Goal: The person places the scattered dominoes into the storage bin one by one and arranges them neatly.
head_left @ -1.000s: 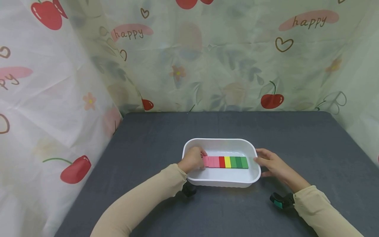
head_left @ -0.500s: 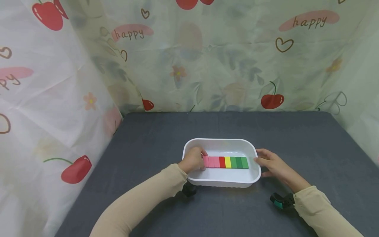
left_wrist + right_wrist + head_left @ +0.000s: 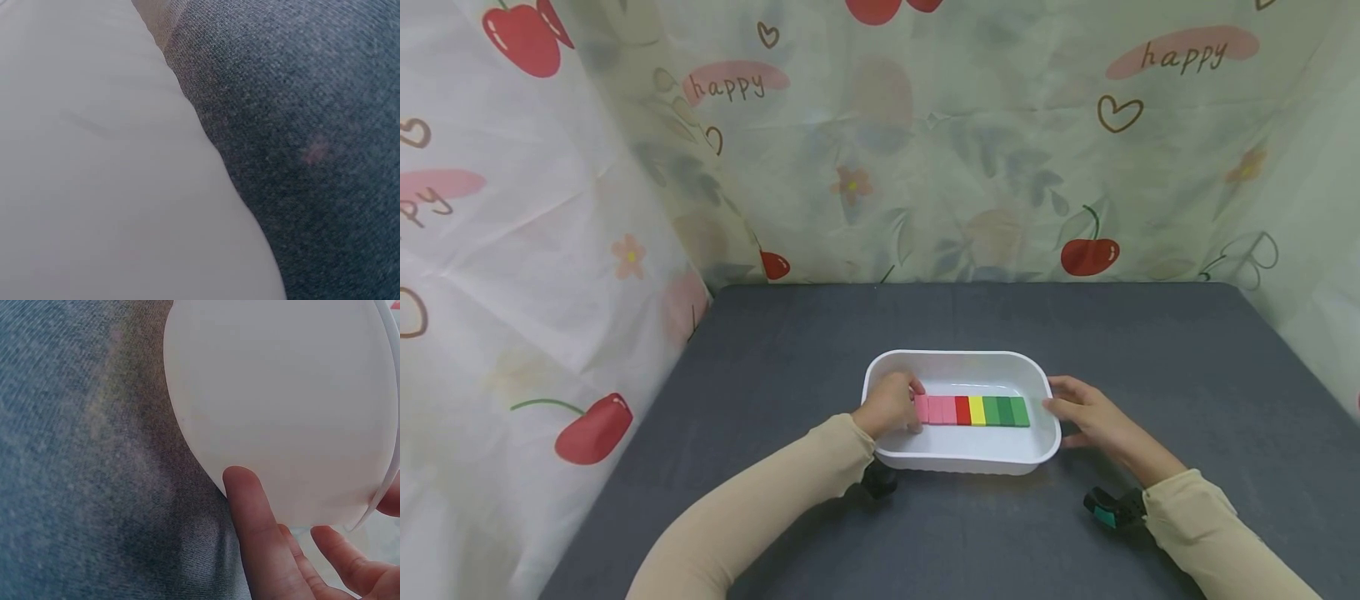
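Observation:
A white oval tray [image 3: 962, 457] stands on the table in the head view. A row of flat coloured blocks lies in it: pink blocks [image 3: 936, 410], a red block [image 3: 962, 411], a yellow block [image 3: 977, 411] and green blocks [image 3: 1006, 412]. My left hand [image 3: 889, 406] reaches over the tray's left end. Its curled thumb and forefinger hold the leftmost pink block at its near and far ends; the hand covers part of it. At the right end my right hand [image 3: 1093, 421] holds the tray, thumb over the rim, fingers [image 3: 250, 512] against the outer wall.
The dark grey table [image 3: 790, 350] reaches back to a printed curtain [image 3: 925, 167], which also hangs along both sides. A black wrist device [image 3: 1112, 508] sits below the right hand. In the left wrist view the tray wall [image 3: 112, 175] fills the left part.

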Motion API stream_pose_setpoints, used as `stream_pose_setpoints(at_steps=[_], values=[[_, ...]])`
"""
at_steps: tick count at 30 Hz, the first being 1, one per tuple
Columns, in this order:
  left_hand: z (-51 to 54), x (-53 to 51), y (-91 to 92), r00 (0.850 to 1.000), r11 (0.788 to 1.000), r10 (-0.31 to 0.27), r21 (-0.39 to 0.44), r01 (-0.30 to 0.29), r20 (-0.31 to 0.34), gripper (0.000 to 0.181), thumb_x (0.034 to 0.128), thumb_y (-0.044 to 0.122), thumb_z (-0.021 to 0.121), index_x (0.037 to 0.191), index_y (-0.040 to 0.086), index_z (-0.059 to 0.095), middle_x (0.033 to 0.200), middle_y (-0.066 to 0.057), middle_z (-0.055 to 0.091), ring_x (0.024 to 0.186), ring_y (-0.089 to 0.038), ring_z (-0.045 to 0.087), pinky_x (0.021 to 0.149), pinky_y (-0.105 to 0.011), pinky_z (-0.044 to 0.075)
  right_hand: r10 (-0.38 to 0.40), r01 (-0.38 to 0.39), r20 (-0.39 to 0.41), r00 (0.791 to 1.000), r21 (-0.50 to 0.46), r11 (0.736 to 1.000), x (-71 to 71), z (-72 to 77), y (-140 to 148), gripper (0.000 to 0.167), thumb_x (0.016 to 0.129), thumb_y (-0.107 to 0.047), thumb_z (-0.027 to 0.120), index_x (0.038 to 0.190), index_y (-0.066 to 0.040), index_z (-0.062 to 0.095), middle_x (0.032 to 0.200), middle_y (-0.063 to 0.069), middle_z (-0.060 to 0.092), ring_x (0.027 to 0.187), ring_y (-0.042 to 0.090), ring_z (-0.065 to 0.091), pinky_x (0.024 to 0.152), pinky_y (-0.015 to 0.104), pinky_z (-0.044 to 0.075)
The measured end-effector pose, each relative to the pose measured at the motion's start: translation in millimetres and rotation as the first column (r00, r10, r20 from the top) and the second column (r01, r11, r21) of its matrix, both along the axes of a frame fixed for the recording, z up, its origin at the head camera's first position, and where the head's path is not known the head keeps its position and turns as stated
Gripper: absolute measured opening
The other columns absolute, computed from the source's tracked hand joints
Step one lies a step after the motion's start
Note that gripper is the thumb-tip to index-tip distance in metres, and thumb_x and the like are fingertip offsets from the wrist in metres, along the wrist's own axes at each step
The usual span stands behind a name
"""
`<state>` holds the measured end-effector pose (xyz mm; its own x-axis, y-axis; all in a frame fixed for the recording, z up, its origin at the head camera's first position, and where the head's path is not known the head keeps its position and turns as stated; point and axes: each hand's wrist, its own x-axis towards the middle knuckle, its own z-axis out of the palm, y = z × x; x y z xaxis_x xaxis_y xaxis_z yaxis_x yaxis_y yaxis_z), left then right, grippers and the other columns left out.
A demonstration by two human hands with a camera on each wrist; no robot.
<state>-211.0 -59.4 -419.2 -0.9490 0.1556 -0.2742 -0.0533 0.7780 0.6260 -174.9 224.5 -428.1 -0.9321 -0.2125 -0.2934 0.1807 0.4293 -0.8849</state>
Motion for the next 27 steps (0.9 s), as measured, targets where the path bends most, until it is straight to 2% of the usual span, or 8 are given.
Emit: stream_pose_setpoints(at_steps=[19,27], values=[[-1.6,2.4,-0.5,0.999,0.999,0.022,0.031,-0.022,0.024,0.042,0.0681,-0.002,0.083,0.105,0.009,0.064,0.096,-0.004,0.062,0.086,-0.019,0.057,0.082,-0.036,0.054,-0.004,0.004,0.003,1.000,-0.011,1.000,1.8,0.1,0.9,0.062,0.099,-0.026,0.051,0.147,0.003,0.023,0.144,0.034,0.035,0.125,0.048,0.046,0.079,0.049,0.056],[-0.5,-0.8,-1.5,0.998,0.993,0.035,0.109,-0.040,0.052,0.043,0.0655,-0.008,0.081,0.103,0.003,0.063,0.100,-0.010,0.064,0.088,-0.023,0.056,0.083,-0.038,0.051,-0.001,0.001,0.009,1.000,-0.007,1.000,1.4,1.3,1.1,0.062,0.099,-0.027,0.051,0.147,0.003,0.024,0.145,0.034,0.035,0.125,0.048,0.046,0.079,0.048,0.056]])
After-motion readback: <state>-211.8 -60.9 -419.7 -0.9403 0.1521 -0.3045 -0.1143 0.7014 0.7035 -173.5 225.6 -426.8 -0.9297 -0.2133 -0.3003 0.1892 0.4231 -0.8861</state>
